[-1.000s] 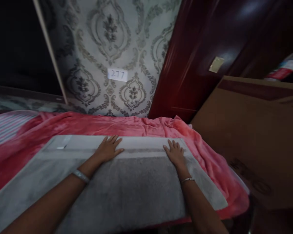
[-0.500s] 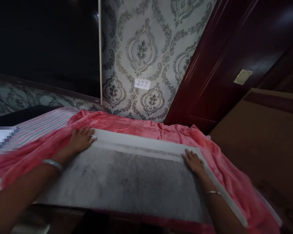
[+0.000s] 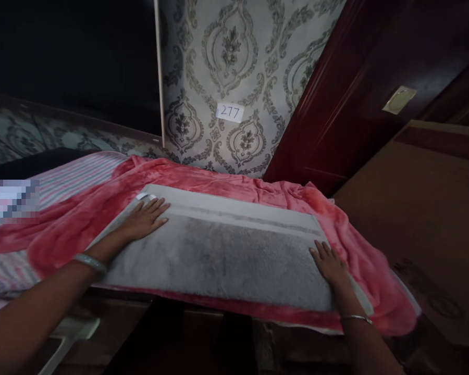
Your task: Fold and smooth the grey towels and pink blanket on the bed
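A grey towel (image 3: 226,260) with pale bands along its far edge lies spread flat over a pink plush blanket (image 3: 203,176). Near its far left corner, my left hand (image 3: 144,219) rests palm down with the fingers spread, just below a small white label (image 3: 146,197). On the right side of the towel, my right hand (image 3: 329,263) lies flat with its fingers apart. Each wrist wears a bracelet. Neither hand grips anything.
Striped cloth (image 3: 82,174) shows under the blanket at the left. A large dark screen (image 3: 70,62) hangs on the patterned wall (image 3: 230,62). A cardboard box (image 3: 422,219) stands right, before a dark red door (image 3: 367,78). A pale handle-like object (image 3: 70,338) is low left.
Both hands have slid nearer along the towel, the left off the corner so the label shows. The view has tilted down and shows more of the towel's near edge.
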### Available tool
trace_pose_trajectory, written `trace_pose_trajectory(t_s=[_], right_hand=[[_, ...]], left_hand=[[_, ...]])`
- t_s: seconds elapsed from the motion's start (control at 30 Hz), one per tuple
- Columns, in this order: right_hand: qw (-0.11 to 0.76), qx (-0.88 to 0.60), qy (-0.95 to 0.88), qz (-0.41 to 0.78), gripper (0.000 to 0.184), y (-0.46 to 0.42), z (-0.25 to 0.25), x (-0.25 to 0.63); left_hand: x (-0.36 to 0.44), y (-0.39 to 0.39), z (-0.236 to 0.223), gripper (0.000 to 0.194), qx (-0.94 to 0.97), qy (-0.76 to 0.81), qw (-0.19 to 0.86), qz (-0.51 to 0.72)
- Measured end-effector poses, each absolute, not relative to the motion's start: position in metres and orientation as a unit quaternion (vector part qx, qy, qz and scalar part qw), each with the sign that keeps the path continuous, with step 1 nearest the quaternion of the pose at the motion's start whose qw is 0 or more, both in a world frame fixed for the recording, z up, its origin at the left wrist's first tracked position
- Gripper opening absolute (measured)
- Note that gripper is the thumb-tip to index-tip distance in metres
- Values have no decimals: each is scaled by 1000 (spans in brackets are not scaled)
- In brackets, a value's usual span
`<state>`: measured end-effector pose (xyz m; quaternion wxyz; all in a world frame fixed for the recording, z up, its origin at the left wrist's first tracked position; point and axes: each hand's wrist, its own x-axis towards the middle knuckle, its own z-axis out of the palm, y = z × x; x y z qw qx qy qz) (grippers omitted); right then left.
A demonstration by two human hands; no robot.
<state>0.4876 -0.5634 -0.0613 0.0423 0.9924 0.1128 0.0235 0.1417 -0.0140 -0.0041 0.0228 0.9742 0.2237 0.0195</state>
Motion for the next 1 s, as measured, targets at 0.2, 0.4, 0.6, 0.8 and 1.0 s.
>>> trace_pose_trajectory(t_s=[0.2, 0.4, 0.6, 0.8, 1.0], right_hand=[[-5, 994, 109, 8, 67, -555, -46, 470], [-35, 994, 99, -11, 68, -553, -30, 460], [-64, 986, 154, 6, 64, -476, 5, 415], [-88, 914, 396, 7, 59, -355, 0, 316], [-91, 881, 462, -35, 60, -352, -18, 303]], left_hand=[[98, 0, 4, 61, 965, 260, 41, 3], [61, 13, 2, 63, 947, 316, 52, 12], [93, -48, 13, 56, 964, 246, 21, 99], [164, -138, 2, 61, 988, 124, 61, 64], [164, -148, -11, 59, 991, 119, 57, 37]])
